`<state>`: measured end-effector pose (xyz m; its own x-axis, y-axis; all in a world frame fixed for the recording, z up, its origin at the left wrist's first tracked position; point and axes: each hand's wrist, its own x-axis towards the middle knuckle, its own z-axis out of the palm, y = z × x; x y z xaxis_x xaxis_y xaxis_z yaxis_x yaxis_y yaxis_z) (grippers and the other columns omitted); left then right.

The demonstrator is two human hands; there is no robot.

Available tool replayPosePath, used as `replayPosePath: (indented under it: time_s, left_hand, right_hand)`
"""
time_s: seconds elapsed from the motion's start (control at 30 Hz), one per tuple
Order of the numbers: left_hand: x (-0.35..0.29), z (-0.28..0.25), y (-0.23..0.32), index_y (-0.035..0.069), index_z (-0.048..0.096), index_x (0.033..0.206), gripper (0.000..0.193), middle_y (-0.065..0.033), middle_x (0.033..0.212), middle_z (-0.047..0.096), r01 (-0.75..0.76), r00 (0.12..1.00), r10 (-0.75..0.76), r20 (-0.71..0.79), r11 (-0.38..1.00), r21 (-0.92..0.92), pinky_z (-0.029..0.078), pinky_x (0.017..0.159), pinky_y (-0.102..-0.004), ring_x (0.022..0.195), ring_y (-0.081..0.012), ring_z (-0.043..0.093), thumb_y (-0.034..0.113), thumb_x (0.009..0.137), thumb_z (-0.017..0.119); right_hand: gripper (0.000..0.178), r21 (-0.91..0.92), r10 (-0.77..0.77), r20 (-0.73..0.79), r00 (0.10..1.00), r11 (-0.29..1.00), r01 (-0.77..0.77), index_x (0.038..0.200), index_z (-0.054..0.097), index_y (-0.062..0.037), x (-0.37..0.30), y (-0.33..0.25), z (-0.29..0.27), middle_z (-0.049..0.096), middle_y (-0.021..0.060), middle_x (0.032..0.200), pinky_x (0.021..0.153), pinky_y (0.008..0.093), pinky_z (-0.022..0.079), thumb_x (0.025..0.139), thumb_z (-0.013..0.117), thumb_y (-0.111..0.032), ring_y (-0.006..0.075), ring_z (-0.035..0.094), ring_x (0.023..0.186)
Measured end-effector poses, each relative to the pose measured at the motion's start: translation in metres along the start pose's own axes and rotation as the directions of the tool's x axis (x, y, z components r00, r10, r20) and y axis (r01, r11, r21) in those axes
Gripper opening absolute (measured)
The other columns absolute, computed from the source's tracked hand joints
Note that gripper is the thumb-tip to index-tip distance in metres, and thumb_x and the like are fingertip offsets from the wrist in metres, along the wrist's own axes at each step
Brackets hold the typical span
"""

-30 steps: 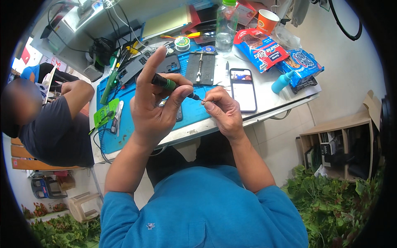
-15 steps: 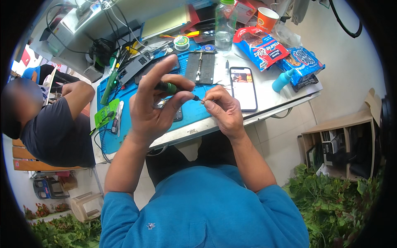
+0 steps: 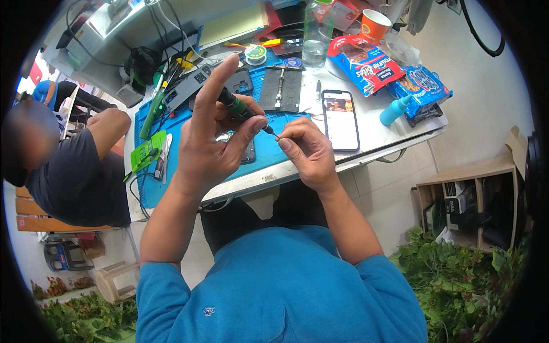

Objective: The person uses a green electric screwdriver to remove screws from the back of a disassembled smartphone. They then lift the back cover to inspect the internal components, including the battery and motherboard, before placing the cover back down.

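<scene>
A green-and-black screwdriver [image 3: 239,108] slants down to the right over the bench, gripped by my left hand [image 3: 203,137] with its index finger raised along the back. The tip meets the fingertips of my right hand [image 3: 311,157]. Thumb and index finger are pinched there, and whatever sits between them is too small to make out. Below my left hand, partly covered by it, a dark phone-like device [image 3: 248,153] lies on the blue work mat [image 3: 163,191]. Beyond my hands is a dark clamp fixture [image 3: 280,91]. A phone with a lit screen [image 3: 341,128] lies to the right.
Snack packets [image 3: 366,66], a teal squeeze bottle [image 3: 394,111], a clear bottle [image 3: 318,37] and an orange cup [image 3: 374,26] stand at the right back. A solder spool [image 3: 255,54] and tools crowd the back left. Another person [image 3: 80,177] sits at the left.
The screwdriver has tipped, so more of its handle shows. Both hands remain together at its tip, shifted only slightly. The whole view has moved a little.
</scene>
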<state>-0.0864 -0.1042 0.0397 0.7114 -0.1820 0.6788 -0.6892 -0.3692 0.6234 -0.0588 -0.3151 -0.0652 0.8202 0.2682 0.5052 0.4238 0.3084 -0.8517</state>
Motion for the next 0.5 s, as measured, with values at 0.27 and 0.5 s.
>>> replayPosePath:
  time_s: [0.27,0.5]
  left_hand:
    - [0.000,0.000,0.001,0.006,0.048,0.170,0.089,-0.0161,0.151,0.072,-0.016,1.000,0.017,-0.005,0.987,0.157,0.072,0.087,-0.0335,0.100,-0.0144,0.081,0.010,0.095,0.094]
    - [-0.007,-0.001,-0.005,0.007,0.048,0.170,0.088,-0.0174,0.151,0.072,-0.023,0.999,0.027,-0.023,0.989,0.148,0.072,0.086,-0.0347,0.096,-0.0166,0.083,0.010,0.095,0.093]
  right_hand:
    - [0.007,-0.282,-0.088,-0.058,0.994,0.957,0.069,0.110,0.077,-0.0045,-0.007,-0.003,0.013,0.068,0.0031,0.105,0.065,0.0266,0.045,0.106,0.081,-0.008,0.0093,0.058,0.080]
    - [0.024,-0.339,-0.085,-0.026,0.996,0.938,0.072,0.114,0.079,-0.0042,-0.003,-0.006,0.016,0.072,0.0061,0.108,0.068,0.0293,0.048,0.097,0.092,-0.016,0.0141,0.062,0.083]
